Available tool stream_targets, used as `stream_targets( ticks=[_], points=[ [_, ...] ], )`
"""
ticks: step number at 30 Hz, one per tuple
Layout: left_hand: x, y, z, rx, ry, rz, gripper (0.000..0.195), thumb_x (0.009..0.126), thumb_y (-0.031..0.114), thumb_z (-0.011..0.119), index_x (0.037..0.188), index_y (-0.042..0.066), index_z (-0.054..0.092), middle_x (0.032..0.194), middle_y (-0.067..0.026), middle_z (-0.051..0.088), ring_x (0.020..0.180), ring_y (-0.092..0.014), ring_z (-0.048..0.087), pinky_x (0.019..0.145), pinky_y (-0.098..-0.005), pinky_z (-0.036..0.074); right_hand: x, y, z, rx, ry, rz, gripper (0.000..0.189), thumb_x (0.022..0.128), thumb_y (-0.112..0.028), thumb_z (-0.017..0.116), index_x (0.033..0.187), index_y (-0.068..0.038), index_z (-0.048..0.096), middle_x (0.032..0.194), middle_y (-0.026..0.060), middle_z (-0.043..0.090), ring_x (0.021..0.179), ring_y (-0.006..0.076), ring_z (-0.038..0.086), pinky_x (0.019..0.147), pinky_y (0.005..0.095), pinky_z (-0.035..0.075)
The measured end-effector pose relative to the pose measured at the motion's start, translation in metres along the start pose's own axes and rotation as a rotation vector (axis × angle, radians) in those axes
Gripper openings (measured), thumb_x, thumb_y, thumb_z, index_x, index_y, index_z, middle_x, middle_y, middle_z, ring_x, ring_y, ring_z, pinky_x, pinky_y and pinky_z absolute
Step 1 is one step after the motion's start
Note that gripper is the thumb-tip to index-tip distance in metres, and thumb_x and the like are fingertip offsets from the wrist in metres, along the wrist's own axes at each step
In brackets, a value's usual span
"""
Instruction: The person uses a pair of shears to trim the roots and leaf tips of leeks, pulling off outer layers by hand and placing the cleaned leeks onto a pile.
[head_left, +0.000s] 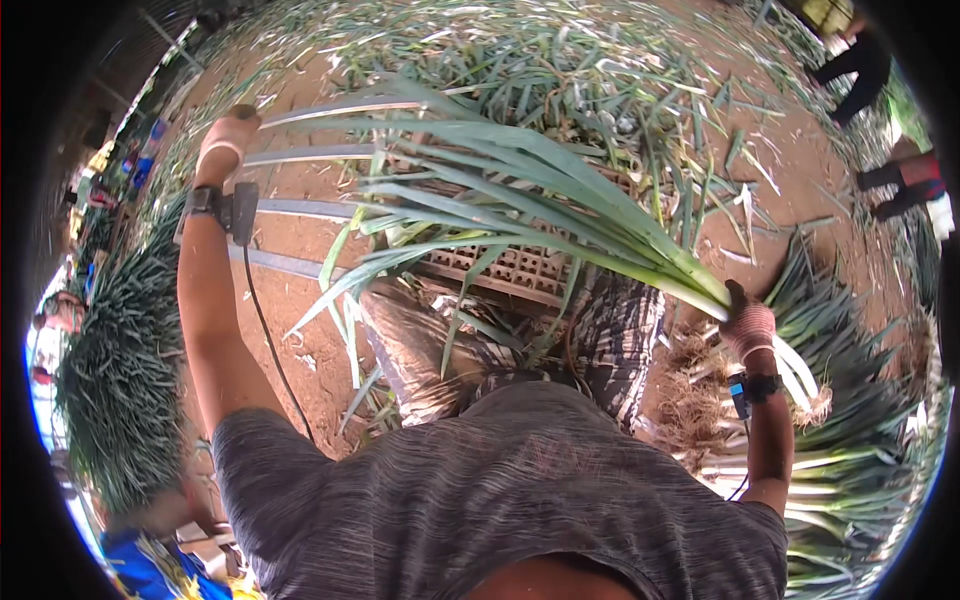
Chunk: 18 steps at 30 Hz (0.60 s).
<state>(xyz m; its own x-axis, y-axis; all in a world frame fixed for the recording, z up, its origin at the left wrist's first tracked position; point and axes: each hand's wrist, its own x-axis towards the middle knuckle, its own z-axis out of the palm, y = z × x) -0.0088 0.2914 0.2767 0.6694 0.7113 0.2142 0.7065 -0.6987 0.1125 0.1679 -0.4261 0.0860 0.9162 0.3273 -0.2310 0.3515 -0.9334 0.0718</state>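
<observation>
My right hand (748, 322), in a knit glove with dark fingertips, grips a few Welsh onions or leeks by their pale stems (712, 296). Their long green leaves (540, 169) fan out to the left across my lap, while the white root ends (806, 382) stick out behind the hand. Out at the upper left is my gloved left hand (229, 142), beside the ends of several flat metal bars (315, 154). A leaf tip reaches close to it; whether the fingers hold that leaf is unclear. Both wrists wear strapped devices with cables.
A slatted plastic crate (502, 270) stands before my knees, with loose leaves (525, 82) heaped beyond it. Stalks with roots (810, 480) lie at my right. A tall leafy pile (124, 360) stands left. People (859, 71) are at the far right.
</observation>
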Motion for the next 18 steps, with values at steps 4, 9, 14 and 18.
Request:
stream_targets(
  ticks=[4, 9, 14, 18],
  points=[
    [-0.029, 0.034, 0.074, 0.158, -0.202, 0.264, 0.038, 0.091, 0.038, 0.047, 0.115, 0.011, 0.061, 0.111, -0.019, 0.063, 0.104, -0.039, 0.059, 0.088, -0.0439, 0.047, -0.03, 0.005, 0.027, 0.056, -0.213, 0.168, 0.059, 0.073, -0.014, 0.061, 0.13, -0.024, 0.048, 0.107, 0.0136, 0.066, 0.1, 0.0322, 0.064, 0.083, 0.042, 0.051],
    [-0.166, 0.113, 0.203, -0.128, -0.825, 0.487, 0.054, 0.08, 0.04, 0.062, 0.122, 0.006, 0.056, 0.116, -0.0198, 0.061, 0.107, -0.036, 0.059, 0.092, -0.0393, 0.047, -0.052, 0.003, 0.031, 0.221, 0.003, 0.098, 0.065, 0.076, -0.011, 0.062, 0.137, -0.017, 0.04, 0.1, 0.0162, 0.065, 0.093, 0.0328, 0.065, 0.078, 0.0445, 0.051],
    [-0.257, 0.172, 0.264, 0.25, -0.742, 0.674, 0.106, 0.067, 0.063, 0.069, 0.143, 0.001, 0.03, 0.148, -0.0265, 0.024, 0.134, -0.039, 0.032, 0.107, -0.0444, 0.034, -0.05, -0.002, -0.006, 0.068, 0.152, 0.099, 0.069, 0.08, -0.014, 0.063, 0.142, -0.013, 0.034, 0.092, 0.0162, 0.062, 0.079, 0.0302, 0.064, 0.069, 0.0443, 0.052],
    [-0.276, 0.16, 0.29, 0.231, -0.836, 0.451, 0.118, 0.065, 0.06, 0.071, 0.148, 0.003, 0.01, 0.153, -0.0258, 0.005, 0.132, -0.04, 0.037, 0.106, -0.0453, 0.037, -0.052, 0.003, -0.054, -0.119, 0.37, 0.111, 0.082, 0.078, -0.031, 0.068, 0.148, -0.016, 0.027, 0.088, 0.0118, 0.061, 0.078, 0.0258, 0.063, 0.07, 0.0402, 0.05]
  ],
)
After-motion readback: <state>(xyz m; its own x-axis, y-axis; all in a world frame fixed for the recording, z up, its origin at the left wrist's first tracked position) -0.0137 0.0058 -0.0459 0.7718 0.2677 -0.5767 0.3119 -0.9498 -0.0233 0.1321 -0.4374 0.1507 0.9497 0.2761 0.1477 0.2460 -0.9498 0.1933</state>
